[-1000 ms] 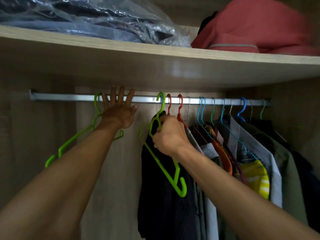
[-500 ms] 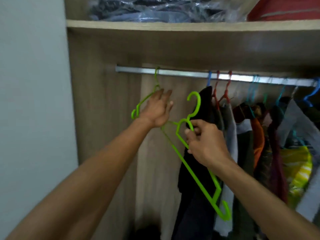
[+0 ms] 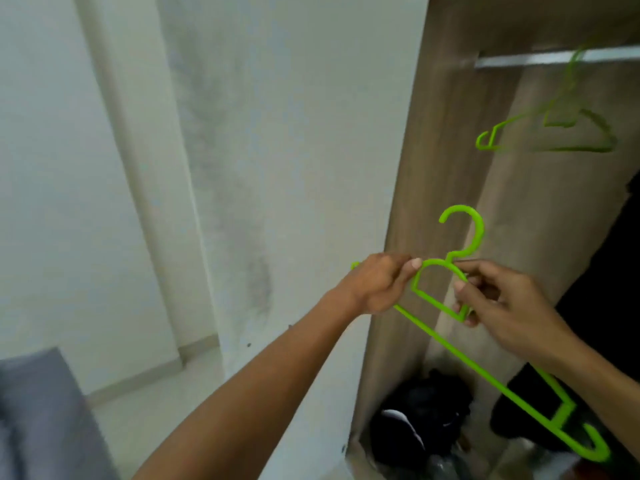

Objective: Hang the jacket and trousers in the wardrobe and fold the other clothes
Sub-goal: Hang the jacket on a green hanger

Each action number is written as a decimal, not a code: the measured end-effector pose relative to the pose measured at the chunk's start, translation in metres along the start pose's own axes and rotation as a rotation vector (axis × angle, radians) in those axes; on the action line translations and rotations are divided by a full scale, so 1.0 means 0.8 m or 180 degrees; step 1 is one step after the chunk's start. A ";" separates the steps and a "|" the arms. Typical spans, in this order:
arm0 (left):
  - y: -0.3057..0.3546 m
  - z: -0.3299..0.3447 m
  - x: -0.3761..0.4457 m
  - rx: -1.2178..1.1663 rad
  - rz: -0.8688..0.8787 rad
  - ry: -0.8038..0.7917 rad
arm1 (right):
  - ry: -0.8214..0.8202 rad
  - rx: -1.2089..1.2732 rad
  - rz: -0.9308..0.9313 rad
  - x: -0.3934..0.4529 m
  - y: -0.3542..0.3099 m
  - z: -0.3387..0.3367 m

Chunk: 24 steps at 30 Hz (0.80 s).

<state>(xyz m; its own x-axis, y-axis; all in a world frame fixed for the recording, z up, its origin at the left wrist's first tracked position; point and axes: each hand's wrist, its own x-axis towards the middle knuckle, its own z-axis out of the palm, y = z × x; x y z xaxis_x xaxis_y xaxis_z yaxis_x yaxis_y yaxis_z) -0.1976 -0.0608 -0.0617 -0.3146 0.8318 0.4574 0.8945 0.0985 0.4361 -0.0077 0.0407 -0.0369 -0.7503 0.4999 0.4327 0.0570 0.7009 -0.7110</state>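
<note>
Centrally, a lime-green plastic hanger (image 3: 450, 344) is held free of the rail by both hands, its hook pointing up and its long bar sloping down to the lower right. Left hand (image 3: 375, 285): fingers curled round the hanger's left shoulder, thumb tip against the neck loop; this grip is closed on the hanger. Right hand (image 3: 509, 306): fingertips pinch the right side of the neck loop, so this grip is also closed on the hanger. No garment hangs on it.

Upper right: a second green hanger (image 3: 568, 123), blurred, hangs by its hook from the metal rail (image 3: 540, 58) inside the wooden wardrobe (image 3: 436, 168). Right edge: a dark garment (image 3: 609, 271) hangs in the wardrobe; whether it is the jacket or the trousers cannot be told. Wardrobe floor: a heap of dark items (image 3: 422, 414), indistinct. Left: a pale wall (image 3: 294, 133) beside the wardrobe; lower-left corner, grey fabric (image 3: 38, 410).
</note>
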 end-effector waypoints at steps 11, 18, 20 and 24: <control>-0.029 -0.142 -0.368 0.0728 -0.0821 0.0445 | -0.1330 0.0412 -0.0296 -0.146 -0.145 0.187; -0.034 -0.249 -0.578 0.1277 -0.1600 0.0867 | -0.1929 0.0445 -0.0673 -0.211 -0.270 0.333; -0.034 -0.274 -0.629 0.1420 -0.1816 0.0991 | -0.2019 0.0480 -0.0796 -0.223 -0.309 0.374; -0.037 -0.313 -0.716 0.1600 -0.2199 0.1114 | -0.2282 0.0846 -0.0776 -0.254 -0.377 0.456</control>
<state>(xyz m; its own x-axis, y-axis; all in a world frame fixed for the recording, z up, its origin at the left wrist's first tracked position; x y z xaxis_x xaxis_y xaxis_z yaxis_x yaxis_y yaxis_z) -0.1234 -0.6769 -0.1425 -0.8348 0.2955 0.4646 0.4793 0.8052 0.3490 -0.1130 -0.4579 -0.1123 -0.9670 -0.1634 0.1956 -0.2541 0.5585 -0.7896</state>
